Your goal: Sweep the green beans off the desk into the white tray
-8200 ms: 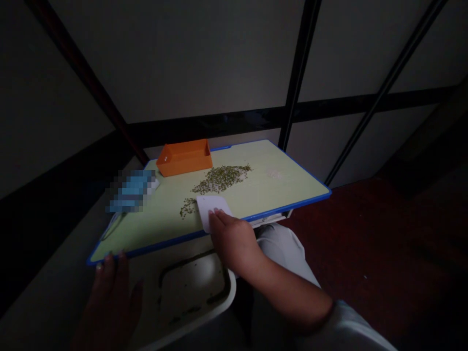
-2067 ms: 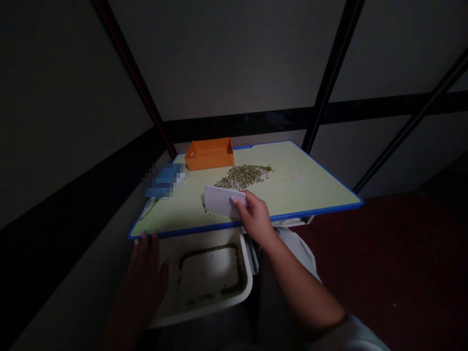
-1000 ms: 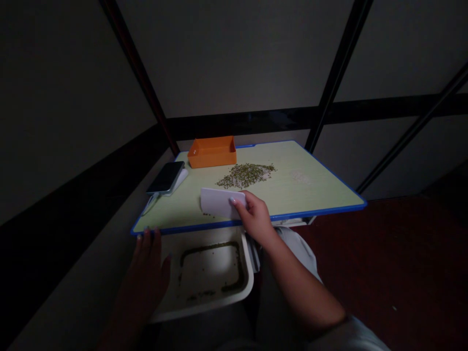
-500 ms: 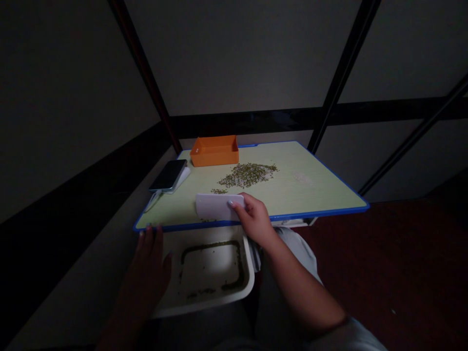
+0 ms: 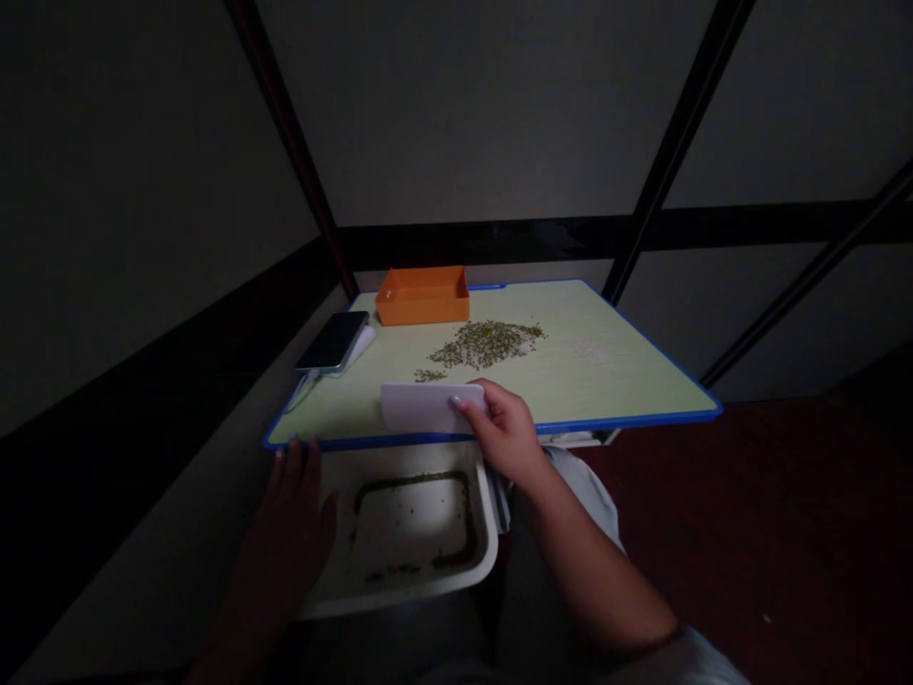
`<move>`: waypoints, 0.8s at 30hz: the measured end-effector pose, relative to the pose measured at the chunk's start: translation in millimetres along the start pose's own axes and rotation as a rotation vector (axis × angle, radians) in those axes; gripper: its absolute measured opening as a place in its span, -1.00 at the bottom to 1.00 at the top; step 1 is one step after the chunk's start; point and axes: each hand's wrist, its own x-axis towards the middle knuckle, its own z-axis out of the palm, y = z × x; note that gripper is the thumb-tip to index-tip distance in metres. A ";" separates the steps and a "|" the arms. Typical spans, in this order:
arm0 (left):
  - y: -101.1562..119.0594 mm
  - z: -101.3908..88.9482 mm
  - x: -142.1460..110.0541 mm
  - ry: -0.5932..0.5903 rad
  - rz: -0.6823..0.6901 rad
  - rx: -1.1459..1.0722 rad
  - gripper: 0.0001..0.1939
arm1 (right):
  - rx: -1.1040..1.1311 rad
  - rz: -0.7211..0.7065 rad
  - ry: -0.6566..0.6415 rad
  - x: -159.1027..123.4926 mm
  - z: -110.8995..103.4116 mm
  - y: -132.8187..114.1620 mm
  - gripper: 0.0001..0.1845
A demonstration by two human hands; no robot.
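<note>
My right hand [image 5: 506, 430] pinches a thin white card [image 5: 420, 409] by its right end, holding it at the front edge of the small table [image 5: 620, 385]. Behind the card lies a loose pile of small green beans [image 5: 489, 344] mixed with pale grains, and a small clump sits at its near left. Below the edge is a white plastic basin [image 5: 485, 561] with green bits along its inner floor. My left hand [image 5: 296, 514] has its fingers stretched out, with the tips at the table's front left edge over the basin's left side.
An orange open box [image 5: 422, 300] stands at the back left of the table. A phone [image 5: 334, 341] with a white cable rests at the left edge. Pale grains [image 5: 591, 352] are scattered on the right. A wall [image 5: 485, 124] rises behind the table.
Several green beans seen at the table's front edge below the card are gone from there, and more bits show on the basin floor. My hands stay in nearly the same place.
</note>
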 end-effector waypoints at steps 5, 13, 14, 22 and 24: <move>0.7 6.0 -2.8 0.044 -0.023 0.009 -0.34 | -0.134 -0.087 0.075 10.2 -1.8 -11.0 -0.80; 4.8 16.9 -9.2 0.121 -0.057 0.011 -0.33 | -0.035 -0.135 -0.179 97.2 5.2 -29.0 -0.64; 5.7 17.6 -9.8 0.133 -0.060 0.010 -0.33 | -0.027 -0.093 -0.300 110.3 9.6 -27.9 -0.59; 10.2 23.0 -13.6 0.183 -0.083 -0.006 -0.31 | -0.416 0.033 -0.803 174.5 71.6 -7.7 -0.38; 10.4 24.3 -14.6 0.190 -0.091 -0.004 -0.30 | -0.542 0.068 -0.851 182.1 85.4 -1.9 -0.25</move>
